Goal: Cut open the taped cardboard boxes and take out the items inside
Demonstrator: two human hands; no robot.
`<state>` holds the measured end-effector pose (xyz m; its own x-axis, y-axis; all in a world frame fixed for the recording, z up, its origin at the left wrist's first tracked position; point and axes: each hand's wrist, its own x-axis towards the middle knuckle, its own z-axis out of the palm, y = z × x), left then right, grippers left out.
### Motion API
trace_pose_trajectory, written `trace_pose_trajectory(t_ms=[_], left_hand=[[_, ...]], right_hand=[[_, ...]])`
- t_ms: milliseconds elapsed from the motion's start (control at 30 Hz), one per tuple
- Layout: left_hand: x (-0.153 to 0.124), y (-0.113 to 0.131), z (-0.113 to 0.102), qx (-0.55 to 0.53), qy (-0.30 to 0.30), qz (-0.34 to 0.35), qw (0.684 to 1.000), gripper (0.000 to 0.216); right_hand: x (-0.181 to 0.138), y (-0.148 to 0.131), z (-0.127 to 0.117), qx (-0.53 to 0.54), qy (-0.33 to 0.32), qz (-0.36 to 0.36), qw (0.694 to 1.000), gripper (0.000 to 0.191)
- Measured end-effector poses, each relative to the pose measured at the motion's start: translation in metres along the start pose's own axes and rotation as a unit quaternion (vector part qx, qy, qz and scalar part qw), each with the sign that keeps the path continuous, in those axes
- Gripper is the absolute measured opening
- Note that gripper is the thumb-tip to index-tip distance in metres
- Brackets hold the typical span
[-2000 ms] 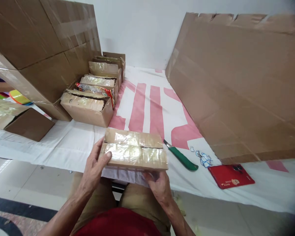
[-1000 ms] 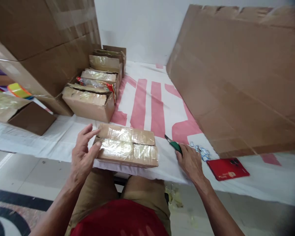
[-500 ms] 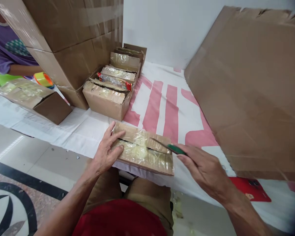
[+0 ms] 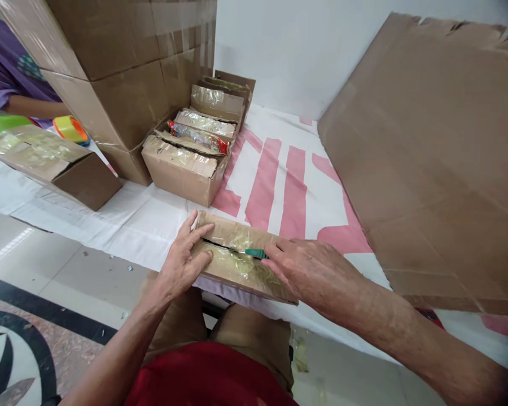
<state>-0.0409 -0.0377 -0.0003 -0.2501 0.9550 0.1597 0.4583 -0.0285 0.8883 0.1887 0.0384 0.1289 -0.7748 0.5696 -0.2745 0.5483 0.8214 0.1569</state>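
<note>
A small cardboard box with clear tape over its top seam lies at the table's near edge. My left hand grips its left end, the thumb on the near flap and the fingers spread over the far flap and end. A dark gap shows in the seam beside these fingers. My right hand is closed around a green-handled knife, low over the box's right half. The knife's tip points left along the taped seam; most of its blade is hidden.
Several opened boxes stand in a row behind, one with a red-and-clear packet. Tall stacked cartons rise at left, near a taped box, tape rolls and a person in a purple top. A large carton stands right.
My right hand has moved left and inward over the box, bringing the knife to the middle of the taped seam. My left hand keeps its place on the box's left end.
</note>
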Motion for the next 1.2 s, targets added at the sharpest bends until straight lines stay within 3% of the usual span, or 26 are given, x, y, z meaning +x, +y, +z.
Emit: trace_pose_trajectory(t_ms=[100,367,567,867,1033,1200], left_hand=[[0.002,0.000,-0.001,-0.002,-0.004,-0.009,1.000,0.057],[0.004,0.002,0.005,-0.008,-0.005,-0.011,1.000,0.058],[0.007,0.003,0.007,-0.014,0.002,-0.017,1.000,0.059],[0.006,0.007,0.008,-0.010,0.013,-0.025,1.000,0.061],[0.008,0.008,0.010,-0.017,0.011,-0.021,1.000,0.060],[0.008,0.007,0.012,-0.022,0.014,-0.019,0.999,0.060]], right_hand=[[0.001,0.003,-0.004,0.011,-0.022,0.003,1.000,0.020],[-0.008,0.009,0.005,0.002,0.034,-0.018,0.999,0.014],[-0.022,0.014,-0.001,0.006,0.020,0.015,1.000,0.016],[-0.014,0.014,0.028,0.014,0.025,0.027,0.999,0.022],[-0.028,0.021,0.022,0.004,0.018,0.025,1.000,0.020],[-0.022,0.022,0.023,0.002,0.032,0.017,0.999,0.017]])
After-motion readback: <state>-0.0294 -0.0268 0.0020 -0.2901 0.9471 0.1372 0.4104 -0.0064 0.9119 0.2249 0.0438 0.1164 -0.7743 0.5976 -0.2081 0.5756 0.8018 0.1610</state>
